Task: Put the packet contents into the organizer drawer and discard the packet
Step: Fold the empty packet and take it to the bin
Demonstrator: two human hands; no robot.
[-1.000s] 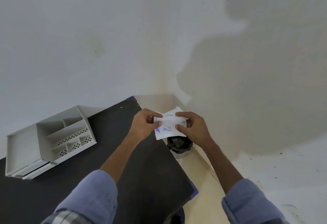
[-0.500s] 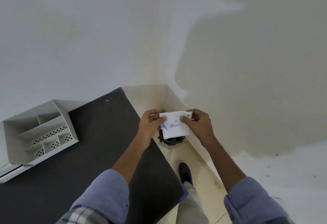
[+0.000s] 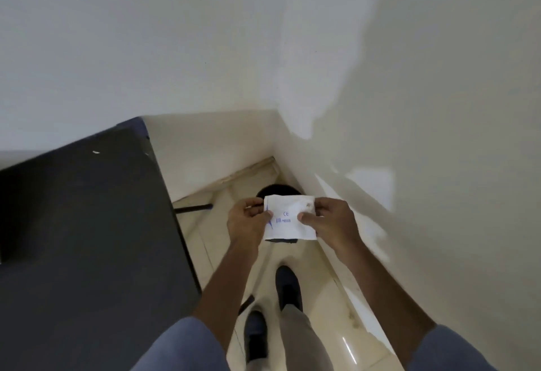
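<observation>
Two hands: I am seeing both in the middle of the frame, each pinching one side of the same small white paper packet with blue printing (image 3: 288, 219).
Left hand (image 3: 247, 222): it is gripping the packet's left edge, thumb lying across the printed front and fingers curling behind, so the hand is closed on the paper.
Right hand (image 3: 332, 219): it is clamping the right edge the same way, thumb pressing on the front near the blue lettering, fingers wrapping behind.
Packet: it is hanging flat and roughly upright between the two hands, held in the air over the floor, to the right of the table and near the wall corner.
Round black bin (image 3: 276, 190): it is sitting on the floor at the far corner, directly behind and below the packet; the paper is hiding most of it, so I cannot tell what is inside.
Dark matte rectangular table (image 3: 87, 239): it is filling the left side of the view, well apart from the packet.
Pale glossy tiled floor (image 3: 322, 297): it is running between the table and the white wall (image 3: 439, 107) on the right.
Dark shoes (image 3: 288, 285): I am seeing two of them near the bottom centre, below the hands.
Blue sleeves (image 3: 187, 347): they are covering both forearms at the near edge.
</observation>
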